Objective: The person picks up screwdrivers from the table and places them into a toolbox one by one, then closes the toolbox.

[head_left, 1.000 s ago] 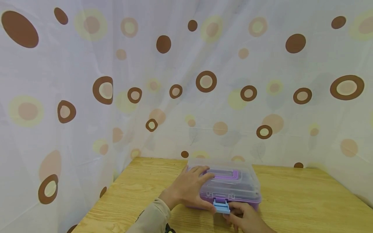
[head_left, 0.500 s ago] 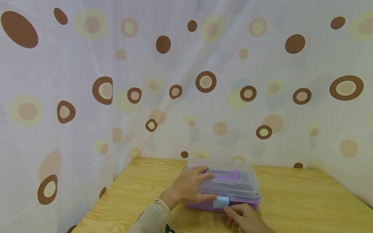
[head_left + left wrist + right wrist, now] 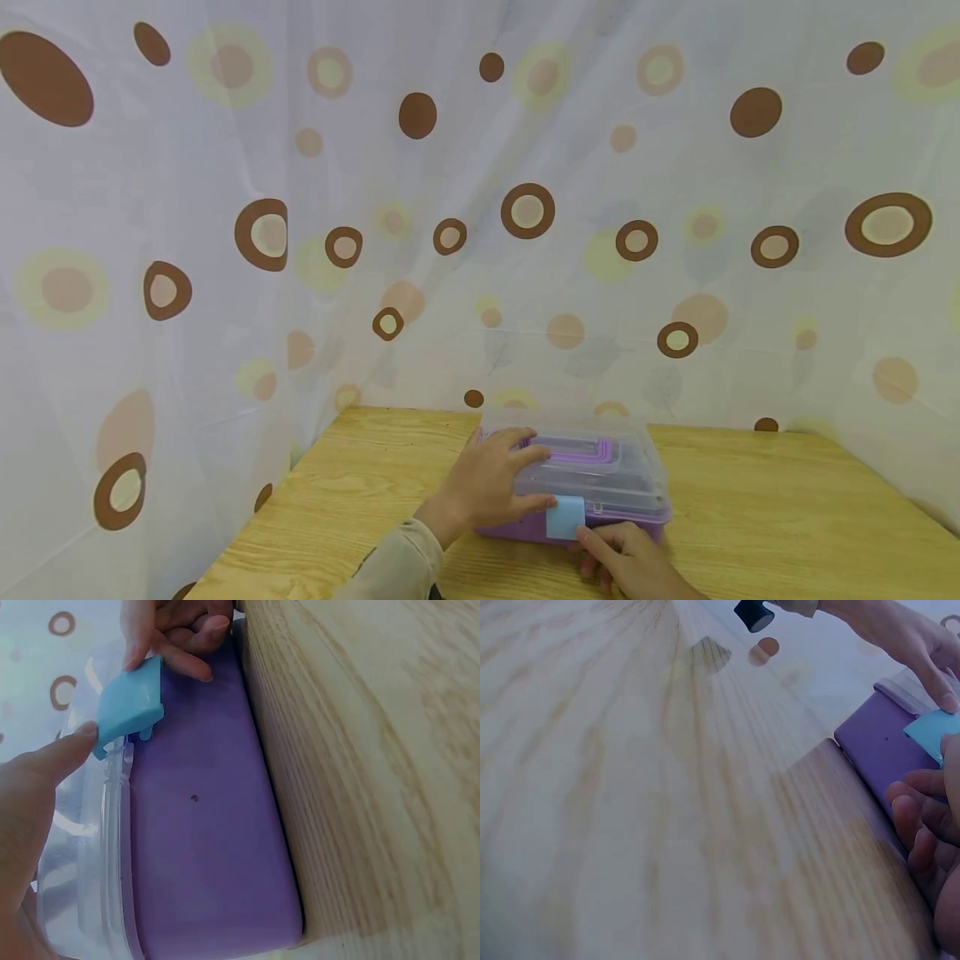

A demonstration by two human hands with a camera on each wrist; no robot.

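Observation:
A storage box with a clear lid and a purple base sits on the table. A purple handle shows on its lid. At the front, a light-blue latch lies down over the seam. My left hand rests with spread fingers on the lid's left side, its thumb touching the latch's upper left corner. The thumb of my right hand presses the latch near its lower right corner. That hand's other fingers bend loosely below, by the base's front, and do not visibly grip the latch.
The wooden table extends to both sides of the box. Behind and to the left hangs a pale curtain with brown and yellow circles. A dark cylindrical object shows near the left sleeve in the right wrist view.
The blue latch has swung from sticking outward to lying against the box front. My right thumb has moved onto its face; my left hand has stayed on the lid, thumb slightly raised.

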